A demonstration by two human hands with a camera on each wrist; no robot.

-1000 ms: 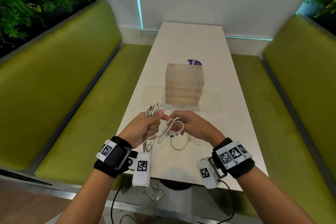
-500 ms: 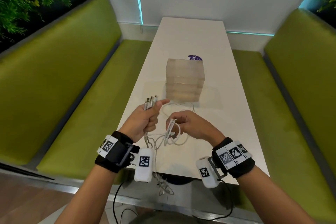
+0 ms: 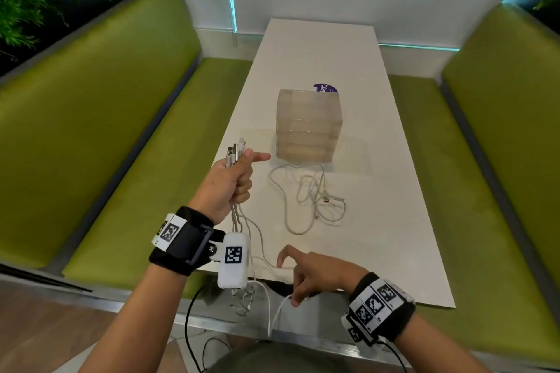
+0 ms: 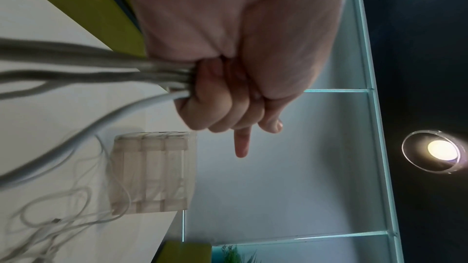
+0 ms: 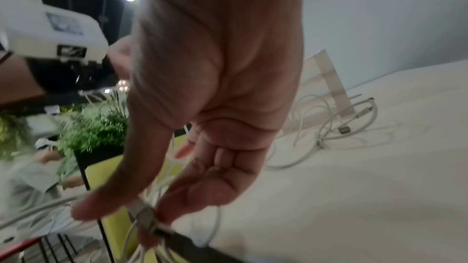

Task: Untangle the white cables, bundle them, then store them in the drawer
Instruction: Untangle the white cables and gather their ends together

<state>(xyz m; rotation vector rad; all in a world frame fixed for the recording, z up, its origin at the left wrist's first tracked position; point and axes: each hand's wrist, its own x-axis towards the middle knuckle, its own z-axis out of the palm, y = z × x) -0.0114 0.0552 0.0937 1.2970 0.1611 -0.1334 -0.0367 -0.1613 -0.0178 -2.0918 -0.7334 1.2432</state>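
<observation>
My left hand (image 3: 238, 180) grips a bunch of white cables (image 3: 235, 154) upright above the table's left edge, plugs sticking up and index finger pointing right. In the left wrist view, the held cables (image 4: 162, 75) run out of the fist and hang below the table's front edge. My right hand (image 3: 292, 300) is low at that front edge. It pinches one cable end (image 5: 144, 215) between thumb and fingers. A loose tangle of white cables (image 3: 312, 194) lies on the table in front of the translucent drawer unit (image 3: 309, 124), whose drawers are closed.
The white table (image 3: 378, 160) is long and narrow, with green benches (image 3: 91, 136) on both sides. A purple sticker (image 3: 325, 88) shows behind the drawer unit. Black wrist-camera leads (image 3: 189, 312) dangle below my arms.
My right hand has left the spot beside my left hand and dropped back to the table's front edge with one cable end. A loose tangle now lies on the table.
</observation>
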